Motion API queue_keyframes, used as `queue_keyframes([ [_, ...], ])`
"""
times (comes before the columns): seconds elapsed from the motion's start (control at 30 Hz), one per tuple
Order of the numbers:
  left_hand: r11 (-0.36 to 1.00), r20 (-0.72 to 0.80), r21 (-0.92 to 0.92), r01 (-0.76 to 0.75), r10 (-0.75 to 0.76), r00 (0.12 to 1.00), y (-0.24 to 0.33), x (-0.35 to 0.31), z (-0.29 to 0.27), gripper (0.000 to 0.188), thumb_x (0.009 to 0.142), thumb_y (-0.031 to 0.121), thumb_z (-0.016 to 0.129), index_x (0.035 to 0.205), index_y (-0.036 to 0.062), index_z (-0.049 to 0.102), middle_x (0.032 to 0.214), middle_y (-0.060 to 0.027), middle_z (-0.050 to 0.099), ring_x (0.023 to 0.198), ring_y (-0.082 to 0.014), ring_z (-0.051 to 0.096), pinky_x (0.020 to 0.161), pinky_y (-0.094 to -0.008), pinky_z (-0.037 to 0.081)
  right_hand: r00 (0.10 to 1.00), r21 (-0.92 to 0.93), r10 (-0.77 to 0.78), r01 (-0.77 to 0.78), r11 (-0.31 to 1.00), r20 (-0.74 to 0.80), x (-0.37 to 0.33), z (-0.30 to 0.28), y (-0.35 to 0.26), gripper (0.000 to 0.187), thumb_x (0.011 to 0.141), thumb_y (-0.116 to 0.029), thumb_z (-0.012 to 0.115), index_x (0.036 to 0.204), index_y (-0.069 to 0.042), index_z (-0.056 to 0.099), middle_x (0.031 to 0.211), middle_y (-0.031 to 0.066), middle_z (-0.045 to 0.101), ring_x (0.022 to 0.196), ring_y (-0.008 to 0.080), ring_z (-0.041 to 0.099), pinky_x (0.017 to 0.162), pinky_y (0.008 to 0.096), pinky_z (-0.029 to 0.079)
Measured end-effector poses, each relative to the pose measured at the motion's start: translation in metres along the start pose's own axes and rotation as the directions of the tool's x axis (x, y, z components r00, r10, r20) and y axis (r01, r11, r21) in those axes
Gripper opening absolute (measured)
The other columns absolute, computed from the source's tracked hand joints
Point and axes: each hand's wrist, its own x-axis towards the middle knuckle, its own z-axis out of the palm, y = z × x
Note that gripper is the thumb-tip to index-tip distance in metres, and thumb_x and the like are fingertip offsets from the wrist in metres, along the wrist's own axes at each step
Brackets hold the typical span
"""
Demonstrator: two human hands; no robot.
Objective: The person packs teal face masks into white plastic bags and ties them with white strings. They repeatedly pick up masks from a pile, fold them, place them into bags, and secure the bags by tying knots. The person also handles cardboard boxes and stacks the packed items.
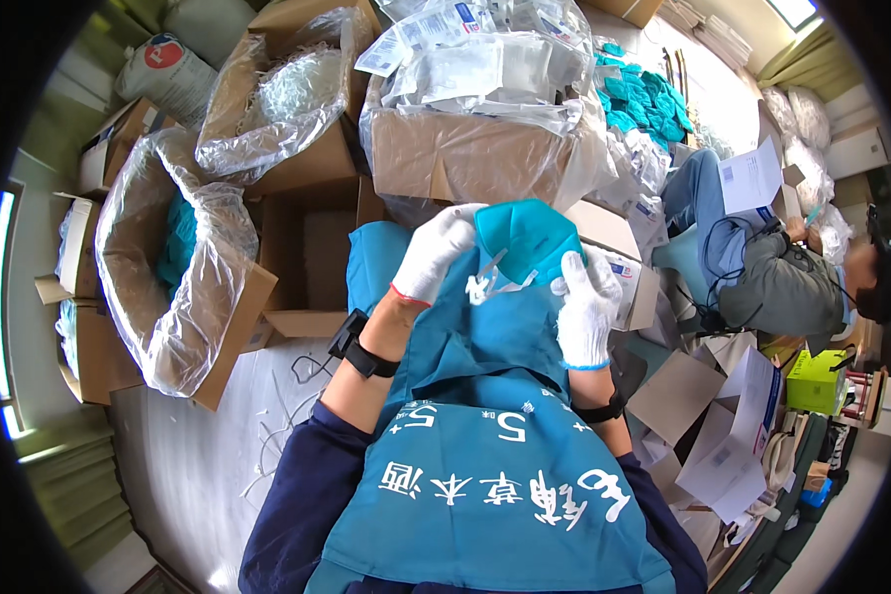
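A teal folding face mask (530,241) is held up over my lap, its white ear loops (482,284) dangling in a bunch at the lower left. My left hand (440,250), in a white knit glove with a red cuff edge, pinches the mask's upper left side. At the lower right edge, my gloved right hand (586,307) grips the mask between thumb and fingers. Below both hands spreads my teal apron (505,475) with white lettering. Just beyond the mask stands a cardboard box (465,148) heaped with clear plastic packets (505,69).
A plastic-lined box (223,297) at the left holds teal masks (178,243). Behind it, another box has white strands (302,84). A teal mask pile (648,99) lies at the far right. Another person (787,277) sits at the right, near white cartons (728,426).
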Motion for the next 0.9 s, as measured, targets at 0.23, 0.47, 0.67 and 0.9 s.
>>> queue_keyframes([
  [0.23, 0.996, -0.172, 0.011, 0.087, -0.084, 0.982, -0.009, -0.018, 0.047, 0.026, 0.097, 0.008, 0.064, 0.122, -0.0009, 0.066, 0.106, -0.0041, 0.072, 0.092, -0.0087, 0.064, 0.083, -0.0264, 0.053, 0.949, 0.348, 0.109, -0.214, 0.913, 0.297, 0.004, 0.017, 0.012, 0.023, 0.094, -0.016, 0.071, 0.112, -0.003, 0.069, 0.093, -0.0012, 0.068, 0.079, 0.0055, 0.060, 0.070, 0.0199, 0.048],
  [0.47, 0.950, -0.346, 0.022, 0.312, -0.285, 0.894, -0.019, -0.007, 0.054, 0.018, 0.095, 0.015, 0.069, 0.106, 0.0003, 0.066, 0.082, -0.0029, 0.066, 0.073, -0.0096, 0.060, 0.064, -0.0274, 0.049, 0.936, -0.140, -0.195, 0.244, 0.960, 0.293, -0.009, 0.030, 0.033, 0.019, 0.096, -0.001, 0.063, 0.114, -0.006, 0.063, 0.095, 0.0008, 0.064, 0.077, 0.0067, 0.059, 0.066, 0.0227, 0.048],
  [0.67, 0.749, -0.432, -0.598, 0.285, -0.601, 0.672, -0.021, 0.037, 0.029, 0.025, 0.092, 0.004, 0.065, 0.115, 0.0111, 0.058, 0.069, 0.0005, 0.058, 0.058, -0.0194, 0.056, 0.080, -0.0485, 0.054, 0.856, -0.037, 0.364, -0.377, 0.925, 0.368, -0.038, 0.026, 0.016, 0.012, 0.097, -0.012, 0.066, 0.107, -0.008, 0.063, 0.080, 0.0011, 0.062, 0.065, 0.0075, 0.056, 0.055, 0.0234, 0.044],
  [0.9, 0.770, -0.554, -0.637, 0.033, -0.487, 0.676, -0.049, 0.071, -0.042, 0.020, 0.095, 0.008, 0.060, 0.112, 0.0177, 0.058, 0.060, 0.0009, 0.039, 0.046, -0.0162, 0.037, 0.053, -0.0473, 0.042, 0.783, -0.032, 0.450, -0.485, 0.874, 0.429, -0.057, 0.005, 0.009, 0.008, 0.098, -0.012, 0.064, 0.103, -0.006, 0.061, 0.076, 0.0011, 0.059, 0.064, 0.0081, 0.054, 0.056, 0.0238, 0.044],
])
